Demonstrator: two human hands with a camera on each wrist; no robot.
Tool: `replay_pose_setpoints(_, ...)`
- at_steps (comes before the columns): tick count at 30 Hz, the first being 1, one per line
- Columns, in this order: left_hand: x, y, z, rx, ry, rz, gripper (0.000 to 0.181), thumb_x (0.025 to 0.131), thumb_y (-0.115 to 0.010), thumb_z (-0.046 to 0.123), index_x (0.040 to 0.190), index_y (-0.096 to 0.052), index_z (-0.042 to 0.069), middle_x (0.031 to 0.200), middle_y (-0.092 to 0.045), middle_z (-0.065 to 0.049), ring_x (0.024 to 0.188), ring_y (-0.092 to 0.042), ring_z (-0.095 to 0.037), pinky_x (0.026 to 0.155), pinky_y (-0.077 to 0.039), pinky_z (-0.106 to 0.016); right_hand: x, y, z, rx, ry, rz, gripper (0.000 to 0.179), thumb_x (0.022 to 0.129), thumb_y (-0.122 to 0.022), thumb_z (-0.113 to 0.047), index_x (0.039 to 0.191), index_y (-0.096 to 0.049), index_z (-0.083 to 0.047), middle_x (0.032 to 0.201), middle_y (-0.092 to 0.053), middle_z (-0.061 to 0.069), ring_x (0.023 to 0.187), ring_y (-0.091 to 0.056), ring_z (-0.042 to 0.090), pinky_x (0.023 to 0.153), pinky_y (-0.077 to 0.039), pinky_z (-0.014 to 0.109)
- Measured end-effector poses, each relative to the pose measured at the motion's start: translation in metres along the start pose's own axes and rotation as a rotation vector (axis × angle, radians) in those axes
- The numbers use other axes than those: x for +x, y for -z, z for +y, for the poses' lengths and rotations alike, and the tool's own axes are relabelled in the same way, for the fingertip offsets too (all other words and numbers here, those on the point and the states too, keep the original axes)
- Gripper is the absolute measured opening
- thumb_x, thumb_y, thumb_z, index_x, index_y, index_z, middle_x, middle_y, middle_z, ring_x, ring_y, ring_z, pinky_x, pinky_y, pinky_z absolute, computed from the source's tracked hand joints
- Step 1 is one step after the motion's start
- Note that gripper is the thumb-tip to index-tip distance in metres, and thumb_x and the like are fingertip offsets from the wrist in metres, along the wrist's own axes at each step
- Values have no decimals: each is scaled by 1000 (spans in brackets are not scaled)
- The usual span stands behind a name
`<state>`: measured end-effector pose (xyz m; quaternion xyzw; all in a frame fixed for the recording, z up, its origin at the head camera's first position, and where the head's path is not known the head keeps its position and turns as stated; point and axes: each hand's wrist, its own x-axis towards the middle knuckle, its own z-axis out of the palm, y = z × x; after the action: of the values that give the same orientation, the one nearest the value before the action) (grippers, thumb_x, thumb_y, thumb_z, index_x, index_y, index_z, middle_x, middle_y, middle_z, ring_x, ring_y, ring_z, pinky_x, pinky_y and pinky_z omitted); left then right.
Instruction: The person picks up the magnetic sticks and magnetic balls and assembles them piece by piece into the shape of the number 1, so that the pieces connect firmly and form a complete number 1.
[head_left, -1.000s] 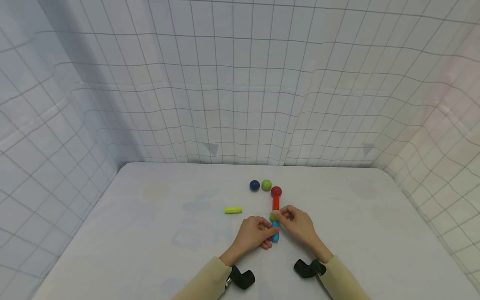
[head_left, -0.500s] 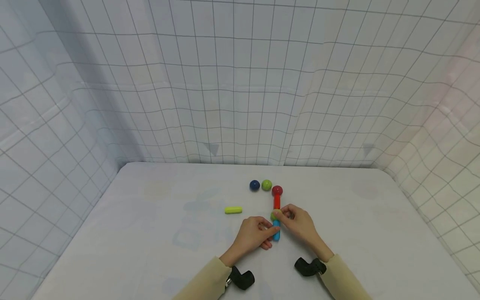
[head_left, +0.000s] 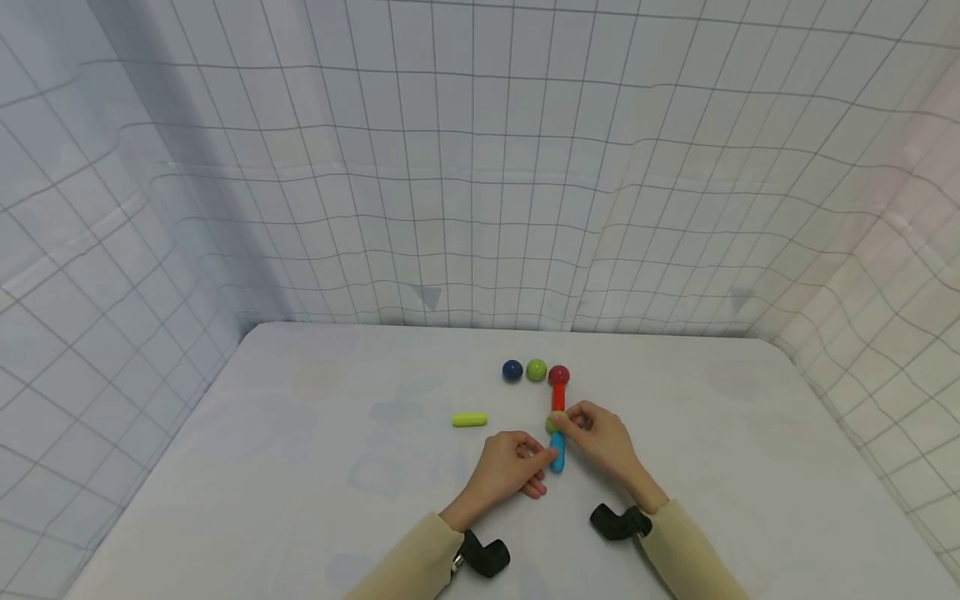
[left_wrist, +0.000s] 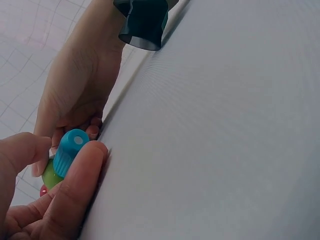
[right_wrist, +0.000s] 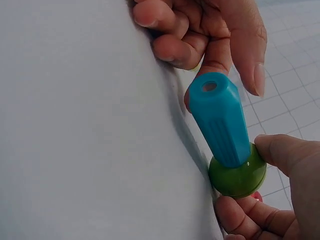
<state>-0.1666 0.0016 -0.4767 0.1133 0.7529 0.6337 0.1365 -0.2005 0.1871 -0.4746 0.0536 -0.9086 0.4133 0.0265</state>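
A straight chain lies over the white table: red ball (head_left: 558,375), red rod (head_left: 558,397), green ball (right_wrist: 237,179), then a blue ribbed rod (right_wrist: 220,122) with a hole in its end. My right hand (head_left: 606,440) pinches the green ball between thumb and fingers. Around the blue rod's near part, my left hand (head_left: 504,468) has its fingers loosely bent. In the right wrist view its thumb (right_wrist: 252,75) stands apart from the rod, while the index finger is partly hidden behind it. The left wrist view shows the blue rod (left_wrist: 72,147) between that thumb and finger.
Beyond the hands, a dark blue ball (head_left: 512,371) and another green ball (head_left: 536,370) sit beside the red ball. A yellow-green rod (head_left: 469,419) lies to the left. Black wrist devices (head_left: 621,522) are worn at both sleeves. A gridded white curtain (head_left: 480,208) encloses the table (head_left: 337,467).
The chain and my right hand have shifted slightly away and to the right. My left hand stays nearly in place, so the blue rod now sits further forward in its fingers.
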Motion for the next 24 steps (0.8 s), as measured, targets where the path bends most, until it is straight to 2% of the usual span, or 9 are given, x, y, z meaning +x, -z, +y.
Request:
replay_pose_setpoints(7,0,-1,-1,2,8,14,23,90,-67,24,87,-64,1,61,-64,-8,47,-63,-16,46,-52,-31,7,3,2,23,-6,-28,37,86,-65,-48,89,-66,-12,72,-55,-3,66,-47,15,60,-36,30)
replay_pose_setpoints(14,-2,3,3,27,16,-3,26,91,-66,27,90,-64,1,64,-64,-8,49,-63,-18,48,-52,-31,11,3,3,40,10,-37,36,86,-66,-48,89,-66,-13,71,-55,-4,65,-47,14,58,-35,29)
replay_pose_setpoints(18,0,10,8,157,-28,26,25,91,-66,30,90,-64,4,61,-61,-3,42,-57,-14,43,-49,-28,12,2,3,27,12,-35,35,86,-66,-48,88,-66,-13,69,-54,-5,63,-46,13,57,-34,27)
replay_pose_setpoints(21,6,16,14,287,-102,93,23,91,-65,30,88,-65,7,61,-57,2,41,-52,-10,41,-44,-25,11,3,2,29,6,-34,34,86,-66,-46,88,-66,-13,68,-54,-4,62,-46,14,56,-33,28)
replay_pose_setpoints(24,16,23,23,368,-180,171,21,91,-65,28,87,-66,7,65,-56,4,47,-52,-8,44,-43,-23,9,5,2,36,-3,-35,33,86,-67,-45,88,-66,-12,67,-55,-3,62,-47,14,57,-34,28)
